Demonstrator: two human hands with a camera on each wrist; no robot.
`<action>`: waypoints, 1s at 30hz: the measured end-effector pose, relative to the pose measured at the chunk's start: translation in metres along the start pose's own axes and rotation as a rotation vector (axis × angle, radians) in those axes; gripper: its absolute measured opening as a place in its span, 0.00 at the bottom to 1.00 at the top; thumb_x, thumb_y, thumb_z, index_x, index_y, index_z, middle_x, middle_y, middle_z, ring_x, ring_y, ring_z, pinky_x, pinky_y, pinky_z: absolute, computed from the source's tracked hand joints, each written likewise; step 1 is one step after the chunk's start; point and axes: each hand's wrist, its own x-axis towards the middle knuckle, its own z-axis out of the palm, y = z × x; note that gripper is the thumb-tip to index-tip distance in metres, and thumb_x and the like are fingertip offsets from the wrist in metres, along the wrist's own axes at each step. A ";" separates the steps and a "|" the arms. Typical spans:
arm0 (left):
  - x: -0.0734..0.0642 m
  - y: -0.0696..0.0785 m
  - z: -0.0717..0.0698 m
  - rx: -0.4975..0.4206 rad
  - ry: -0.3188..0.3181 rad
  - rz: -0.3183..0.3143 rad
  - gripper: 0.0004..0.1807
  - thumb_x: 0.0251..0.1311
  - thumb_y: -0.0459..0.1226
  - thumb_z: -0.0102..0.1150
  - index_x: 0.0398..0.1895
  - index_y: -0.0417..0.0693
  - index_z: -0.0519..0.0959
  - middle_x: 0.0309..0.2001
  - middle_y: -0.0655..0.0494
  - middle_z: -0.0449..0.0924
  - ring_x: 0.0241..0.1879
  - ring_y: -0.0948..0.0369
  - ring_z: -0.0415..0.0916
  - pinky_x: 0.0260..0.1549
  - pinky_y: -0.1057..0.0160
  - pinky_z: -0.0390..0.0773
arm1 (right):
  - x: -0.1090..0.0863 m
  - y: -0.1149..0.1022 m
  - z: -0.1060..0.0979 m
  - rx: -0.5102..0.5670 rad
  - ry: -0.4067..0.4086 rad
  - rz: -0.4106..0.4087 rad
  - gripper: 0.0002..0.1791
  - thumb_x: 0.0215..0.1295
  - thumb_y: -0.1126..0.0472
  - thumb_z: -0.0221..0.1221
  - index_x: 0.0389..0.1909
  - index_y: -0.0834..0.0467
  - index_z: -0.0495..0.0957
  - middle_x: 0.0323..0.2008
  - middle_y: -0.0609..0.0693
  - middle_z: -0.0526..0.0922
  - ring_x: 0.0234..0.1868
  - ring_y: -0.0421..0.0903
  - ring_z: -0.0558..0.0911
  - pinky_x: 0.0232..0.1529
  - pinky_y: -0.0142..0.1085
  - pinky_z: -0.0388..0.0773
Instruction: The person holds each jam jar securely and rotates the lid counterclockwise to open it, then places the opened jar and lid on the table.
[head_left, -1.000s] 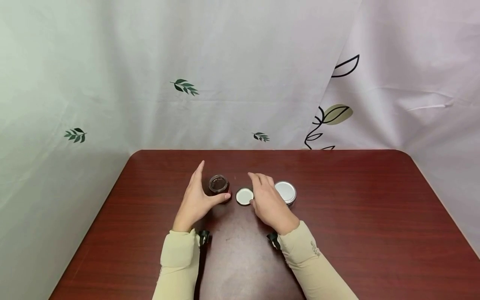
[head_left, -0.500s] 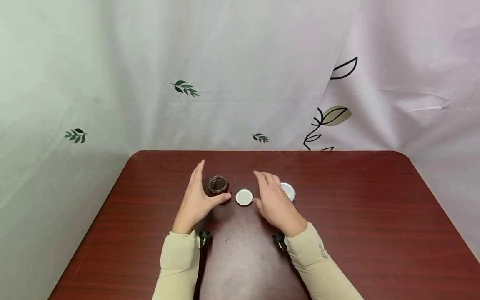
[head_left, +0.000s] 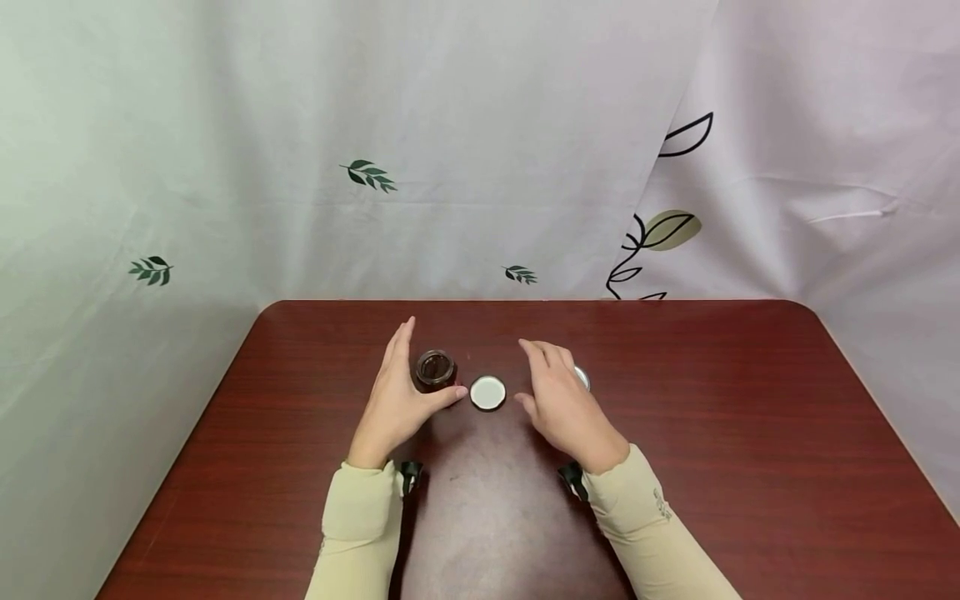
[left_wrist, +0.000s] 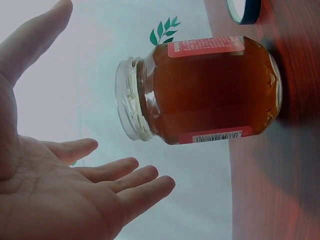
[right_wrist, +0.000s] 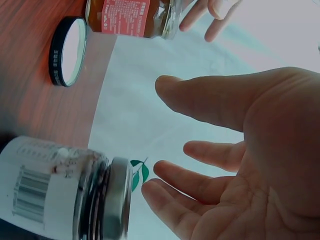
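An open glass jar (left_wrist: 200, 95) of amber-brown contents, with a red label, stands upright on the table. My left hand (head_left: 393, 408) is beside it, thumb and fingers spread wide, and the left wrist view shows a gap between hand and jar. To the jar's right lies its loose lid (head_left: 488, 392), pale inside face up and dark at the rim. My right hand (head_left: 566, 408) hovers with loosely extended fingers, holding nothing. Nearest to it is a second jar (right_wrist: 30, 185) with a silver lid (right_wrist: 118, 197) on, mostly hidden behind that hand in the head view.
All of this rests on a reddish-brown wooden table (head_left: 712, 433) with rounded far corners. A pale curtain (head_left: 450, 100) with leaf prints hangs behind and along its sides. Dark wrist mounts (head_left: 573, 481) show at both sleeves.
My right hand has moved right, away from the loose lid, and now covers more of the silver-lidded jar. The left hand has barely shifted. Jars and loose lid stay in place.
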 end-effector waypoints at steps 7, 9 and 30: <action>0.000 0.002 0.002 0.005 -0.008 -0.007 0.67 0.45 0.51 0.80 0.82 0.55 0.43 0.80 0.50 0.42 0.78 0.51 0.44 0.70 0.42 0.56 | -0.002 0.003 -0.005 -0.006 -0.021 0.031 0.40 0.59 0.65 0.71 0.69 0.69 0.64 0.63 0.67 0.71 0.65 0.64 0.67 0.62 0.53 0.70; 0.000 0.004 0.002 0.003 -0.012 -0.004 0.67 0.46 0.50 0.80 0.82 0.55 0.43 0.80 0.50 0.42 0.78 0.51 0.44 0.70 0.41 0.56 | -0.002 0.004 -0.006 -0.008 -0.026 0.037 0.40 0.59 0.65 0.71 0.69 0.69 0.64 0.63 0.67 0.70 0.65 0.64 0.67 0.62 0.52 0.71; -0.003 0.018 0.015 0.049 -0.003 0.118 0.64 0.47 0.45 0.80 0.82 0.53 0.47 0.80 0.51 0.44 0.79 0.52 0.40 0.74 0.45 0.43 | -0.009 0.017 -0.017 0.005 -0.026 0.056 0.37 0.60 0.64 0.70 0.68 0.70 0.66 0.61 0.67 0.71 0.65 0.65 0.67 0.60 0.53 0.73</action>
